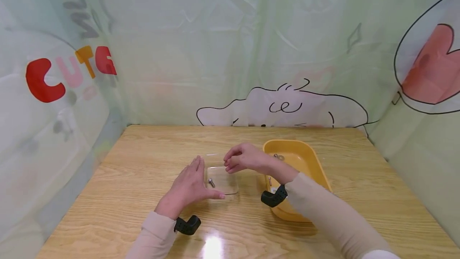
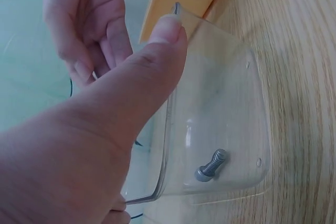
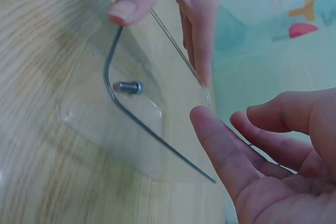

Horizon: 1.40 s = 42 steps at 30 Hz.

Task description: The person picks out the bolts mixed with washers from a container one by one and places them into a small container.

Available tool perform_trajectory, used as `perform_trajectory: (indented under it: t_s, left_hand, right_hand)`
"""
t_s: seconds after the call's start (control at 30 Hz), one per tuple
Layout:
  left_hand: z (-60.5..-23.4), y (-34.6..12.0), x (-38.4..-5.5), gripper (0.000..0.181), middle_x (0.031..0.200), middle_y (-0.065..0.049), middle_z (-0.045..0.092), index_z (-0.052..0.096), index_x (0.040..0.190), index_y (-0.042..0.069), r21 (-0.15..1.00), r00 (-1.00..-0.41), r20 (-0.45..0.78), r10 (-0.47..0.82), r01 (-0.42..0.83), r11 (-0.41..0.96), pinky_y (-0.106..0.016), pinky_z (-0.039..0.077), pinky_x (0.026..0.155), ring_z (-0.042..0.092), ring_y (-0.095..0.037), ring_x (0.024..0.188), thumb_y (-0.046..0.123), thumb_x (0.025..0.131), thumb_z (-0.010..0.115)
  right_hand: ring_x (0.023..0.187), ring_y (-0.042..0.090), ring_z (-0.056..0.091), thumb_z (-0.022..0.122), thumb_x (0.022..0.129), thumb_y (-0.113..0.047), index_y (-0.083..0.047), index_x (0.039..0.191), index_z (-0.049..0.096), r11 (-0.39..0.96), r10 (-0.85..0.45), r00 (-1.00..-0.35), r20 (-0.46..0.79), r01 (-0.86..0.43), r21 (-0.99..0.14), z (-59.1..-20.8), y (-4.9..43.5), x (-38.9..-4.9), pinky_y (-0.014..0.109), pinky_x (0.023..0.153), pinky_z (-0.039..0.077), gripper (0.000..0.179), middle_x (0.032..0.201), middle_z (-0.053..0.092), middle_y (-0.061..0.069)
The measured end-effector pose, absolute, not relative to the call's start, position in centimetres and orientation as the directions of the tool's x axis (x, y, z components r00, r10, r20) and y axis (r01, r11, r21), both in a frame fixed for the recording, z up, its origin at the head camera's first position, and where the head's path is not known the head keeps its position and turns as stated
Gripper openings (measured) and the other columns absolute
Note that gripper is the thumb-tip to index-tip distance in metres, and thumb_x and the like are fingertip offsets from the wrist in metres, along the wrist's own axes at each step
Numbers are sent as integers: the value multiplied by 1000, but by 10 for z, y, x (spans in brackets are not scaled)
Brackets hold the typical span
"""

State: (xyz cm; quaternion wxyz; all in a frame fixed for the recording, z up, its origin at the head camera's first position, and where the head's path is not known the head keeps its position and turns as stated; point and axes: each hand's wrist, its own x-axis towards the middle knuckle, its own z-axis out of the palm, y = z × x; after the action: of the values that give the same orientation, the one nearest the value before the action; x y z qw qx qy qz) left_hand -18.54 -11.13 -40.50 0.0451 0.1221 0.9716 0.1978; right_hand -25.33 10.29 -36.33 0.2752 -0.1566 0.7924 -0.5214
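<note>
A clear plastic box (image 1: pixel 227 189) stands on the wooden table with one socket-head screw (image 2: pixel 210 166) lying on its bottom. My left hand (image 1: pixel 189 183) holds the box at its left near corner, thumb on the near rim and fingers along the left side. Over the box's right far part hovers my right hand (image 1: pixel 248 158), palm turned inward. Its fingers (image 3: pixel 223 153) are loosely bent, the thumb stands apart from them, and nothing shows between them. In the right wrist view the screw (image 3: pixel 129 87) appears through the clear wall.
To the right, under my right forearm, sits a yellow-orange tray (image 1: pixel 318 167) holding some small metal hardware, including a screw (image 1: pixel 270 181) and pieces near its far left corner. Wooden table (image 1: pixel 143 171) extends around both. A printed curtain (image 1: pixel 187 51) hangs behind and on both sides.
</note>
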Motion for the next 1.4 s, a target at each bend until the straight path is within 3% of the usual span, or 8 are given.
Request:
perform_trajectory:
  t_s: [0.27, 0.5, 0.73, 1.03, 1.4]
  left_hand:
    - [-399, -108, -186, 134, 165, -22, 9, 13, 157, -4, 398, -965, -37, 259, 224, 890, -49, 23, 124, 18, -36, 153, 77, 67, 72]
    - [-393, -101, -188, 132, 165, -22, 14, 19, 156, -4, 378, -957, 9, 291, 273, 885, -48, 25, 123, 21, -35, 152, 78, 67, 72]
    - [-389, -90, -189, 132, 164, -22, 15, 20, 156, -3, 389, -948, 22, 317, 301, 871, -48, 26, 123, 23, -36, 151, 77, 66, 73]
    - [-385, -75, -188, 132, 164, -22, 14, 17, 156, -4, 386, -934, 28, 357, 340, 858, -46, 23, 124, 20, -35, 152, 74, 67, 75]
    - [-383, -58, -187, 132, 165, -20, 14, 16, 157, -2, 390, -916, 25, 401, 378, 840, -47, 24, 124, 21, -34, 152, 75, 67, 74]
  right_hand:
    - [106, 36, 69, 53, 97, -4, 8, 118, 61, 366, -518, -816, -255, 57, -929, -358, 124, -254, 49, 96, 55, 26, 121, 63, 29]
    - [106, 32, 69, 51, 99, -4, 12, 121, 59, 341, -524, -821, -228, 43, -939, -353, 142, -255, 48, 96, 55, 28, 123, 61, 30]
    - [106, 30, 69, 50, 101, -5, 11, 121, 58, 358, -507, -829, -236, 46, -933, -352, 159, -254, 46, 97, 55, 27, 120, 64, 24]
    - [112, 37, 66, 47, 102, -7, 15, 126, 52, 335, -497, -838, -225, 53, -941, -352, 181, -251, 43, 97, 55, 34, 123, 62, 27]
    - [111, 35, 68, 47, 104, -10, 17, 127, 51, 347, -447, -858, -254, 95, -933, -354, 203, -246, 43, 97, 55, 36, 122, 63, 28]
